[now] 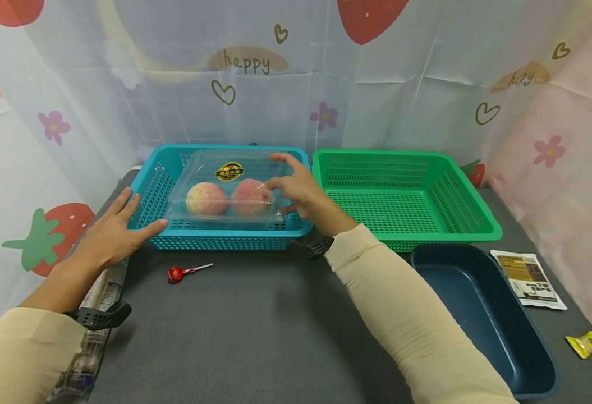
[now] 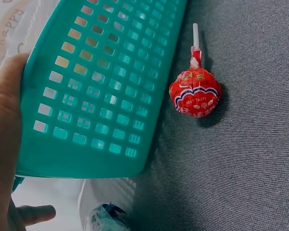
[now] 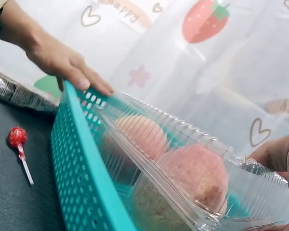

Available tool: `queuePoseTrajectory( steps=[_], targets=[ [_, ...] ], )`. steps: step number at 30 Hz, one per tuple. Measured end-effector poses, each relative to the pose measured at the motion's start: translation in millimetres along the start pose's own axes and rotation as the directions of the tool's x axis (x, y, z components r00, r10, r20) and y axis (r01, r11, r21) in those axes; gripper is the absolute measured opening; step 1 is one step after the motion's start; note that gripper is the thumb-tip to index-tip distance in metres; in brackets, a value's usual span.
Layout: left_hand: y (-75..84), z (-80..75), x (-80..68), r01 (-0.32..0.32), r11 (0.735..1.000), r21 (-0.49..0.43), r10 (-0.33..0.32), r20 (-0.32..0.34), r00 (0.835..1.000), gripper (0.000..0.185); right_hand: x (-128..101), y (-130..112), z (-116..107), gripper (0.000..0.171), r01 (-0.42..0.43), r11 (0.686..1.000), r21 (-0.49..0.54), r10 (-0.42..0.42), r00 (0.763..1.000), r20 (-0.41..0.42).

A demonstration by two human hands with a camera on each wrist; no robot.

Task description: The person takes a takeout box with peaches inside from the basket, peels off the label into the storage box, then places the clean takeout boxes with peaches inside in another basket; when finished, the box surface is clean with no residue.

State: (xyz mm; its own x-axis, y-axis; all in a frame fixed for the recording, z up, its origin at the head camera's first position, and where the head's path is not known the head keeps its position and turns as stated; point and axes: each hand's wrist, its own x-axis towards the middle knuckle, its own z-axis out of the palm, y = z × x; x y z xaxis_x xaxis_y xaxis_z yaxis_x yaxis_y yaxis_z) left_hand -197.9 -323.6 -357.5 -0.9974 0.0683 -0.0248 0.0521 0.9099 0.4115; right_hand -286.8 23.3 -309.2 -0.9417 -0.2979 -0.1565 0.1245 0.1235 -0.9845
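Clamshell box (image 1: 225,188) lengthwise across teal basket (image 1: 154,185)

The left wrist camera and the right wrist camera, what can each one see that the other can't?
Only the left wrist view shows the lollipop's wrapper print up close and a crinkly packet at the bottom edge. Only the right wrist view shows the clear box with two peaches, the right hand at the box's end, and the strawberry curtain. Both show the teal basket, the lollipop, the grey mat and the left hand on the basket.
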Motion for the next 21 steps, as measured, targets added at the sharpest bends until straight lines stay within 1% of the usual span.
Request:
queuePoseTrajectory(
  steps=[4,10,13,17,21],
  targets=[
    [0.2,-0.5,0.6,-0.005,1.000,-0.001,0.005,0.001,1.000,0.096,-6.9,-6.8,-10.7,0.062,-0.011,0.999,0.045,0.010,1.000,0.016],
    [0.8,-0.3,1.2,-0.011,1.000,0.000,0.011,-0.006,1.000,0.096,-18.1,-13.4,-26.0,0.057,-0.019,0.991,0.135,0.016,1.000,0.025],
    [1.4,-0.4,1.1,-0.014,1.000,-0.001,0.014,-0.014,1.000,0.096,-23.8,-16.5,-31.3,0.057,-0.016,0.989,0.145,0.012,1.000,0.028],
    [0.7,-0.1,0.8,-0.015,1.000,-0.001,0.015,-0.017,1.000,0.096,-31.4,-18.9,-36.7,0.060,-0.016,0.989,0.150,0.009,0.999,0.045],
    [0.5,0.7,0.4,-0.010,1.000,-0.002,0.010,-0.021,1.000,0.097,-38.8,-18.7,-42.0,0.060,-0.025,0.982,0.189,0.016,0.999,0.051]
  ],
)
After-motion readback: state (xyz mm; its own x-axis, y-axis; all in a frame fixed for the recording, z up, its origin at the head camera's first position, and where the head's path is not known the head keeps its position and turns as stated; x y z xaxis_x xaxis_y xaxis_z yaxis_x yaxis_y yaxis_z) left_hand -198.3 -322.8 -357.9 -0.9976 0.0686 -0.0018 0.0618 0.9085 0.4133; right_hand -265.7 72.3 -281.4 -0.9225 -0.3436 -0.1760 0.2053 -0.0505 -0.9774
